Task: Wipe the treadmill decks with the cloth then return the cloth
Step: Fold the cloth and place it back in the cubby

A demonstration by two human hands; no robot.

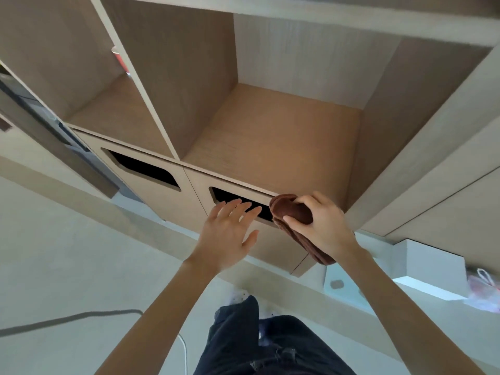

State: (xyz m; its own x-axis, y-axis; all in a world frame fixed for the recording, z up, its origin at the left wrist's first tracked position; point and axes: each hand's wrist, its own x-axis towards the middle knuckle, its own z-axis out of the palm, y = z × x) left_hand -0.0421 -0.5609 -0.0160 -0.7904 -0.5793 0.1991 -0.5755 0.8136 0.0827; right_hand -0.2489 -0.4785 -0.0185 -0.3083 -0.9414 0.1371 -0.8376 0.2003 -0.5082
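Note:
My right hand (324,226) grips a folded brown cloth (293,212) at the front edge of an open wooden shelf compartment (270,147). The cloth's folded end points toward the compartment and its lower end hangs past my wrist. My left hand (230,231) hovers beside it with fingers spread and straight, holding nothing, in front of a cabinet door's dark cut-out handle (230,197). No treadmill is in view.
A second compartment (108,112) lies to the left with a red cup (120,59) partly hidden behind the divider. Another door with a cut-out (146,169) sits below it. A white box (430,269) and a plastic bag (484,290) sit at right. Cables (67,318) cross the floor.

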